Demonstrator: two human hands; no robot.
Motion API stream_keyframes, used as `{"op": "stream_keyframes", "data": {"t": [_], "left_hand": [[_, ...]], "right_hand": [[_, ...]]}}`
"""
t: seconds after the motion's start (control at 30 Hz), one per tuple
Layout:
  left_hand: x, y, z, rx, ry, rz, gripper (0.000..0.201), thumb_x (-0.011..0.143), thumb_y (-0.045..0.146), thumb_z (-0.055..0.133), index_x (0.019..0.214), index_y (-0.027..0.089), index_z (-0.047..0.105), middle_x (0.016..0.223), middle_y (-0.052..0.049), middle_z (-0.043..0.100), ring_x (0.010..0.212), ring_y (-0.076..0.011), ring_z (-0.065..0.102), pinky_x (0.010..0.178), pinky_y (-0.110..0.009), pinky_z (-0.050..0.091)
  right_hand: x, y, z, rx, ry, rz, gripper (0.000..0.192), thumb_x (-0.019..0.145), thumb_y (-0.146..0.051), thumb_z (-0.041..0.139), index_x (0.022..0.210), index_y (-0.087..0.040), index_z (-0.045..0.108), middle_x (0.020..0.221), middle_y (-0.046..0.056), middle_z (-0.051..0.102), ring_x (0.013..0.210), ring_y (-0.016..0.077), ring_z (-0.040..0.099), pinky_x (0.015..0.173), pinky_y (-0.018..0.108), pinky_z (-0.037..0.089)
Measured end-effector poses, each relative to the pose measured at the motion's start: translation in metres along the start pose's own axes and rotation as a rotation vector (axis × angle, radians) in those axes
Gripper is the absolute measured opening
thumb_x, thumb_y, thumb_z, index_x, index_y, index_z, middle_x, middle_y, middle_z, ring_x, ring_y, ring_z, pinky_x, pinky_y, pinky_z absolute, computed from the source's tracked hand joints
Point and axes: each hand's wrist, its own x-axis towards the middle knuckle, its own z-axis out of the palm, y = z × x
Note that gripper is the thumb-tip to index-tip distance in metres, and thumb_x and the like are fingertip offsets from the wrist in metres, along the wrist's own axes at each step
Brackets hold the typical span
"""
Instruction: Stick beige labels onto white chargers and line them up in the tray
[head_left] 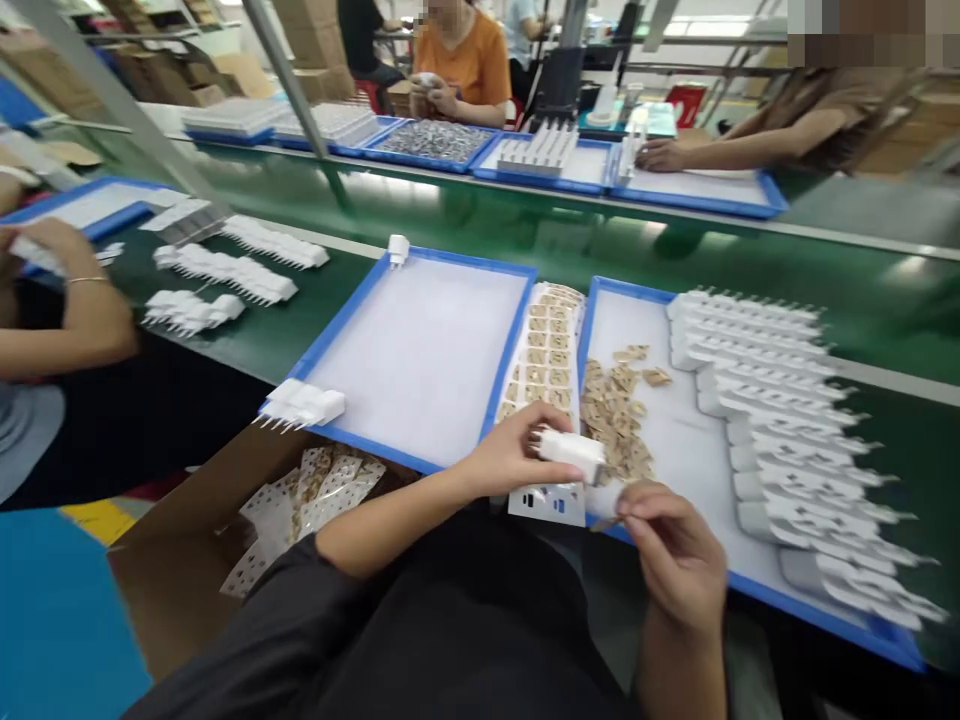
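My left hand (519, 448) is closed around a white plug adapter (571, 455), its metal pins pointing left. To the right and slightly lower, my right hand (675, 550) pinches a small tan piece (609, 522) between thumb and fingertips; it looks like one of the pieces in the pile. That pile of small tan pieces (619, 420) lies in the blue-rimmed tray just beyond both hands. Sheets of tan stickers (549, 345) lie between the two trays, partly under my left hand. Rows of white plug adapters (787, 430) fill the right side of the right tray.
A blue-rimmed tray (427, 340) has white adapters (304, 405) at its near left corner and one adapter (398, 250) at its far corner. Below, a cardboard box (172, 570) holds used sheets. Co-workers sit to the left and across the green belt (352, 205).
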Motion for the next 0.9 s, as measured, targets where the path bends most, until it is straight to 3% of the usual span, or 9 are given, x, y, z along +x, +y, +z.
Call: {"op": "stream_keyframes", "data": {"t": [0.13,0.27,0.4,0.5,0.6,0.7,0.8,0.9], "left_hand": [[-0.027,-0.023,-0.011,-0.123,0.079,-0.024,0.053,0.072,0.052,0.086,0.105,0.019,0.059,0.099,-0.006,0.067,0.084,-0.0173,0.067,0.073,-0.027,0.054],[-0.043,-0.026,-0.02,0.084,0.077,0.091,0.047,0.08,0.051,0.08,0.108,0.019,0.062,0.107,-0.01,0.07,0.098,-0.0226,0.068,0.086,-0.035,0.055],[-0.05,-0.021,-0.024,0.383,0.024,0.223,0.04,0.086,0.039,0.077,0.118,0.02,0.065,0.11,-0.011,0.073,0.098,-0.0221,0.069,0.082,-0.033,0.056],[-0.05,-0.02,-0.018,0.475,0.109,0.339,0.035,0.088,0.03,0.074,0.12,0.02,0.064,0.111,-0.011,0.073,0.101,-0.0219,0.07,0.078,-0.03,0.057],[-0.05,-0.019,-0.013,0.491,0.189,0.371,0.036,0.088,0.027,0.074,0.12,0.021,0.06,0.119,-0.013,0.071,0.112,-0.0246,0.069,0.085,-0.034,0.058],[-0.05,-0.016,-0.015,0.44,0.074,0.326,0.044,0.09,0.027,0.07,0.131,0.021,0.055,0.132,-0.016,0.067,0.119,-0.0268,0.066,0.093,-0.038,0.057],[-0.05,-0.017,-0.02,0.396,0.023,0.302,0.046,0.094,0.025,0.064,0.139,0.022,0.054,0.131,-0.015,0.067,0.114,-0.0239,0.067,0.089,-0.035,0.059],[-0.049,-0.02,-0.022,0.428,0.121,0.357,0.04,0.092,0.025,0.068,0.132,0.023,0.063,0.121,-0.011,0.069,0.103,-0.0194,0.068,0.08,-0.028,0.06]], "right_hand": [[0.009,-0.014,0.04,0.081,-0.175,-0.014,0.016,0.09,-0.011,0.065,0.094,-0.025,0.07,0.082,0.004,0.069,0.079,0.0195,0.065,0.072,0.034,0.055],[0.011,-0.017,0.061,0.109,-0.141,0.005,0.014,0.091,-0.012,0.065,0.093,-0.025,0.069,0.083,0.003,0.069,0.079,0.0183,0.065,0.072,0.033,0.054],[0.009,-0.018,0.064,0.117,-0.135,0.026,0.009,0.091,-0.016,0.066,0.091,-0.025,0.068,0.082,0.003,0.068,0.077,0.0188,0.064,0.07,0.033,0.054],[0.006,-0.02,0.066,0.101,-0.134,0.067,0.009,0.091,-0.017,0.066,0.091,-0.025,0.068,0.083,0.003,0.067,0.077,0.0181,0.063,0.071,0.032,0.053],[0.005,-0.022,0.07,0.063,-0.125,0.108,0.007,0.092,-0.019,0.065,0.091,-0.025,0.067,0.082,0.003,0.066,0.077,0.0181,0.063,0.07,0.032,0.053],[0.006,-0.021,0.072,0.068,-0.064,0.118,0.005,0.093,-0.021,0.064,0.091,-0.025,0.067,0.081,0.002,0.065,0.077,0.0177,0.063,0.07,0.031,0.053],[0.008,-0.02,0.073,0.093,-0.004,0.13,0.006,0.092,-0.019,0.064,0.09,-0.025,0.067,0.083,0.001,0.066,0.078,0.0169,0.063,0.072,0.029,0.053],[0.008,-0.02,0.074,0.097,0.032,0.164,0.007,0.092,-0.019,0.065,0.09,-0.025,0.067,0.083,0.001,0.065,0.079,0.0163,0.061,0.073,0.029,0.052]]}}
